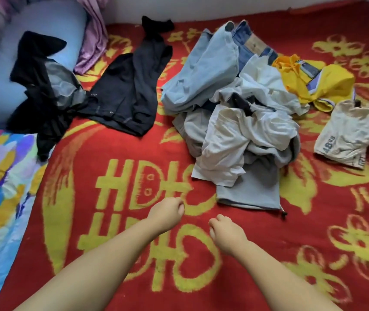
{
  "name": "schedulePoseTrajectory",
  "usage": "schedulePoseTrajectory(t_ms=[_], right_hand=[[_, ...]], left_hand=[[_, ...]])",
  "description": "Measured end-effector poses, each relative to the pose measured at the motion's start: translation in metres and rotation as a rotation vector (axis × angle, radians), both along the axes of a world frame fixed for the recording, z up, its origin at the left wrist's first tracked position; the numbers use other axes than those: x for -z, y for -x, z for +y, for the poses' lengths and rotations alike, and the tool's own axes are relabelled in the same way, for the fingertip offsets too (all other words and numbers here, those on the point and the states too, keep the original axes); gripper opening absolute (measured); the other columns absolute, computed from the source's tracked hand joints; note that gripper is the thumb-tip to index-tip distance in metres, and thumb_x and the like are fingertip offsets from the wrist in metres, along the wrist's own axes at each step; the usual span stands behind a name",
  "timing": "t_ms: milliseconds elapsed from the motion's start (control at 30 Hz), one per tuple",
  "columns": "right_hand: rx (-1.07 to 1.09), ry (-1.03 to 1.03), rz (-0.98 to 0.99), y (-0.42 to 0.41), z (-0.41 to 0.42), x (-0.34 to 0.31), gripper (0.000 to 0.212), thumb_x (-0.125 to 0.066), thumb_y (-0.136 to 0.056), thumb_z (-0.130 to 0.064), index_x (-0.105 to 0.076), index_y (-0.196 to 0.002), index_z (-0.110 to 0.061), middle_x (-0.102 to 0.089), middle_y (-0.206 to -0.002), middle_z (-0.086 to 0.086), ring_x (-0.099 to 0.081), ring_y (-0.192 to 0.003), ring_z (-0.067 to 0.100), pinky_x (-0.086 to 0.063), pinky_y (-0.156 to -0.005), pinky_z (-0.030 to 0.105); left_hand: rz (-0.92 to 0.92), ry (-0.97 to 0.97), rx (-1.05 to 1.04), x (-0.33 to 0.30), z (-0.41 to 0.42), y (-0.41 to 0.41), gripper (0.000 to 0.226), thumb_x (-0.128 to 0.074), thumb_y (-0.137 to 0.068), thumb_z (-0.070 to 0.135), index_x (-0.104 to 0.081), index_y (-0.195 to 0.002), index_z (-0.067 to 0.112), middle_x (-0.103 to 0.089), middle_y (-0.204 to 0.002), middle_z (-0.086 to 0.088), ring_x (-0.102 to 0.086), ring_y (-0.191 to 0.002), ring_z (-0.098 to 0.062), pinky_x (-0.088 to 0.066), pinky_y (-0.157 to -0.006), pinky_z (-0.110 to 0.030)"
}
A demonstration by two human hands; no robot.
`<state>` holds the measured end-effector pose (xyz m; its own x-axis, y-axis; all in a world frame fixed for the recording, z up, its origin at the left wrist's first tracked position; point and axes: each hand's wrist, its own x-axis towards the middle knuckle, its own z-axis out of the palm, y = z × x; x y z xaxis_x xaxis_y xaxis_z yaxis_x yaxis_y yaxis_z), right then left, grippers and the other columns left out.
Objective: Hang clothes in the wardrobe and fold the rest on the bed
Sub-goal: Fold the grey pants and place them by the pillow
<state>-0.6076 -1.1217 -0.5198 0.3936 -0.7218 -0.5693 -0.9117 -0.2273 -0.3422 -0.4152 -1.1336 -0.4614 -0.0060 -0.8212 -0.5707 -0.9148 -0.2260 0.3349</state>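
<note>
Clothes lie in a loose heap [241, 117] on the bed [313, 221], a little beyond and to the right of your hands, with nothing yet folded or hung that you can see. Your left hand [165, 213] and right hand [226, 232] both hover over the red blanket, fingers curled under and gripping nothing; from this angle the fingertips are tucked out of sight, so you may be a shade looser than it looks.

You appear to be at the very start of a pick: choosing the next garment. The nearest piece is the grey one [248, 189] at the foot of the heap, just ahead of your right hand and not touched. Well to the left lie the black garments [125, 93], spread apart from the pile, and off to the right a cream shirt [347, 133] and a yellow one [320, 84].

The next move calls for opening a hand, reaching forward, and drawing one piece free without dragging the heap along.
</note>
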Motion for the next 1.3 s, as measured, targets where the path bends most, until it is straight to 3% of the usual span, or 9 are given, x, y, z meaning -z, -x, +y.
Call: schedulePoseTrajectory(t_ms=[167,400,467,567,667,733,967,1133,1300], right_hand=[[-0.110,0.156,0.000,-0.023,-0.008,0.091,0.048,-0.039,-0.097,-0.033,-0.038,-0.143,-0.021,-0.023,-0.155,0.005,-0.017,-0.146,0.020,-0.006,-0.119,0.042],[-0.134,0.517,-0.113,-0.018,0.010,0.146,0.054,-0.043,-0.085,-0.035,-0.050,-0.137,-0.022,-0.042,-0.148,0.007,-0.031,-0.139,0.023,-0.023,-0.109,0.047],[-0.138,0.579,-0.124,-0.019,0.011,0.152,0.054,-0.044,-0.085,-0.034,-0.045,-0.138,-0.022,-0.040,-0.149,0.007,-0.030,-0.139,0.023,-0.024,-0.110,0.047],[-0.132,0.627,-0.153,-0.019,0.009,0.152,0.053,-0.044,-0.085,-0.034,-0.052,-0.136,-0.021,-0.042,-0.148,0.008,-0.032,-0.138,0.024,-0.024,-0.109,0.047],[-0.119,0.625,-0.168,-0.018,0.009,0.155,0.052,-0.044,-0.085,-0.032,-0.055,-0.134,-0.020,-0.044,-0.147,0.008,-0.033,-0.138,0.024,-0.025,-0.110,0.047],[-0.115,0.604,-0.164,-0.017,0.010,0.153,0.052,-0.042,-0.085,-0.032,-0.055,-0.134,-0.020,-0.045,-0.147,0.008,-0.037,-0.138,0.024,-0.024,-0.110,0.047],[0.002,0.169,-0.045,-0.032,0.006,0.088,0.045,-0.044,-0.094,-0.023,-0.046,-0.138,-0.019,-0.041,-0.148,0.006,-0.039,-0.136,0.022,-0.021,-0.116,0.038],[0.368,0.382,-0.255,-0.016,-0.016,-0.043,0.022,-0.052,-0.091,-0.021,-0.053,-0.111,-0.011,-0.058,-0.106,0.008,-0.055,-0.103,0.031,-0.043,-0.084,0.042],[0.304,0.473,-0.336,-0.021,-0.034,-0.177,0.073,-0.067,-0.078,-0.039,-0.037,-0.140,-0.016,-0.048,-0.129,0.007,-0.042,-0.122,0.026,-0.042,-0.091,0.044]], left_hand=[[0.051,0.142,-0.106,0.073,-0.077,-0.014,0.035,-0.041,-0.097,0.018,-0.049,-0.131,0.013,-0.057,-0.120,-0.010,-0.058,-0.103,-0.028,-0.048,-0.079,-0.038],[-0.100,0.349,0.167,0.134,-0.183,-0.011,0.071,-0.045,-0.093,0.008,-0.008,-0.153,0.014,-0.006,-0.160,-0.007,-0.006,-0.147,-0.021,-0.022,-0.115,-0.038],[-0.270,0.411,0.382,0.148,-0.206,-0.016,0.064,-0.040,-0.096,0.009,-0.010,-0.152,0.013,-0.006,-0.161,-0.006,-0.002,-0.148,-0.019,-0.011,-0.118,-0.038],[-0.200,0.520,0.478,0.155,-0.225,-0.022,0.039,-0.044,-0.091,0.009,-0.046,-0.129,0.010,-0.046,-0.139,-0.010,-0.034,-0.136,-0.024,-0.014,-0.117,-0.040],[-0.094,0.503,0.467,0.145,-0.217,-0.024,0.016,-0.054,-0.085,0.015,-0.048,-0.099,0.010,-0.064,-0.101,-0.013,-0.059,-0.098,-0.035,-0.041,-0.077,-0.039],[-0.126,0.491,0.411,0.134,-0.198,-0.028,0.026,-0.059,-0.084,0.023,-0.044,-0.100,0.010,-0.066,-0.095,-0.014,-0.061,-0.087,-0.038,-0.033,-0.058,-0.035],[-0.079,0.459,0.388,0.051,-0.123,0.004,0.029,-0.060,-0.083,0.030,-0.041,-0.096,0.013,-0.065,-0.091,-0.014,-0.061,-0.084,-0.036,-0.027,-0.056,-0.033],[0.081,0.492,0.168,-0.043,-0.066,0.016,0.022,-0.060,-0.082,0.026,-0.051,-0.094,0.010,-0.066,-0.091,-0.017,-0.060,-0.084,-0.039,-0.028,-0.058,-0.033],[0.336,0.470,0.059,-0.143,-0.019,0.011,0.013,-0.062,-0.076,0.013,-0.050,-0.079,0.017,-0.063,-0.080,-0.009,-0.059,-0.084,-0.033,-0.038,-0.065,-0.037]])
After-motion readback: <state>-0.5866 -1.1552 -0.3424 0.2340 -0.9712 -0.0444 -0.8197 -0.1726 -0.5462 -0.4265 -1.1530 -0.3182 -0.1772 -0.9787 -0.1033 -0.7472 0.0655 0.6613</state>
